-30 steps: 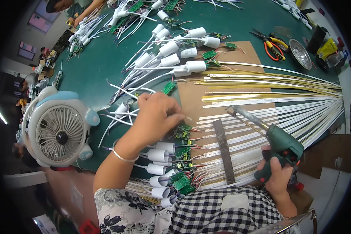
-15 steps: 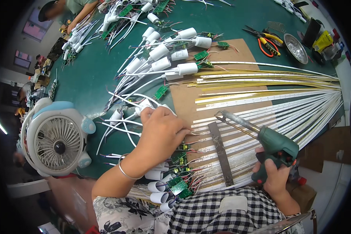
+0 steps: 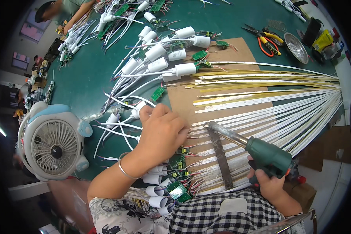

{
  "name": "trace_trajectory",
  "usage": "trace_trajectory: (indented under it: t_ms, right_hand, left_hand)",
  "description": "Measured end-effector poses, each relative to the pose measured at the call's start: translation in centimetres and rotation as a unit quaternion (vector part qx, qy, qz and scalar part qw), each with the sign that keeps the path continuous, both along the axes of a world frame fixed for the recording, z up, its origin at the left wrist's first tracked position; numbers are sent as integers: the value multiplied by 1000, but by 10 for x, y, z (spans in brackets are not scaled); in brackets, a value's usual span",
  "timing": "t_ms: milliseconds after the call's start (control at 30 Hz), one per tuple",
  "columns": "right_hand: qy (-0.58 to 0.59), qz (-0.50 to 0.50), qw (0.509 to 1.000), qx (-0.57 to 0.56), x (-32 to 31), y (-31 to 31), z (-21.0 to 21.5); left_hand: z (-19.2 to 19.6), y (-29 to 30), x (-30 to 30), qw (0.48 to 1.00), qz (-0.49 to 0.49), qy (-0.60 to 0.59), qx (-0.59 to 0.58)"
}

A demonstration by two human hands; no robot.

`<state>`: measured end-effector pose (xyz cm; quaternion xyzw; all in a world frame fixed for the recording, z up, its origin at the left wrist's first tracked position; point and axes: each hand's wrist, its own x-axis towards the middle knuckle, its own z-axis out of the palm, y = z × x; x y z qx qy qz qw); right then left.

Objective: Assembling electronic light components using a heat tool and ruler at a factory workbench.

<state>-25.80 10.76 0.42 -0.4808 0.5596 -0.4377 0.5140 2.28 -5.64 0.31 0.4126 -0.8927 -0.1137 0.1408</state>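
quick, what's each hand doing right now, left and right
Left hand: open, palm down, pressing on the LED strips and wires at the board's edge.
Right hand: closed around the green soldering gun.

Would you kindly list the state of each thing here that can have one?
Left hand: palm down, pressing on the strip ends.
Right hand: gripping the green soldering gun, tip on the strips.
LED strips: fanned flat over the brown board.
Desk fan: upright; spinning cannot be told.
Pliers: lying unused.
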Motion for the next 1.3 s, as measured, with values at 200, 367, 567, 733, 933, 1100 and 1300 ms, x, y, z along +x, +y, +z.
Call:
trace_trajectory:
  t_ms: [200,367,567,733,933,1100,1300]
  right_hand:
    - [-23,-15,999,18,7,-4,2]
    - [-28,-16,999,14,8,-6,1]
    - [-59,-33,998,17,13,-10,6]
    - [-35,12,999,39,9,-10,5]
    - [32,-16,998,43,13,-8,-3]
    - [56,25,998,-1,12,-13,-4]
    - [80,59,995,-21,13,-16,-2]
  left_hand:
    - [5,-7,3,999,-42,-13,17]
    - [4,-22,11,993,-112,-42,-9]
    - [-3,-15,14,992,-120,5,-47]
    - [-5,-10,14,993,-111,16,-40]
    - [-6,-10,13,993,-104,15,-46]
    - [-7,-9,12,995,-87,23,-44]
    - [-6,-7,10,996,-82,19,-37]
